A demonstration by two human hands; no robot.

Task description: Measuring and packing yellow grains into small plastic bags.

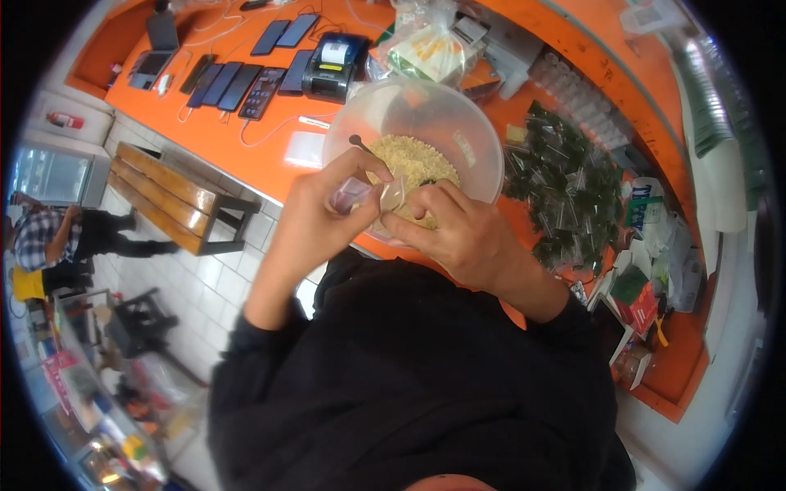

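Observation:
A small clear plastic bag (395, 194) is held over a round translucent tub (485, 132). My left hand (319, 208) grips the bag's left side, with more folded clear plastic (351, 194) in its palm. At the bag's other side, my right hand (451, 224) pinches the edge with thumb and bent fingers. Pale yellow crumbly granules (424, 153) lie in the tub beneath both hands. A dark spoon-like handle (357, 142) leans against the tub's inner left side. Part of the granules is hidden by my fingers.
Many small bags of dark green contents (568, 190) are heaped right of the tub. Several phones (230, 86) and a label printer (334, 67) occupy the orange counter (270, 129). Clear sheets (305, 149) lie beside the tub. A wooden bench (166, 190) and a person (49, 236) are at left.

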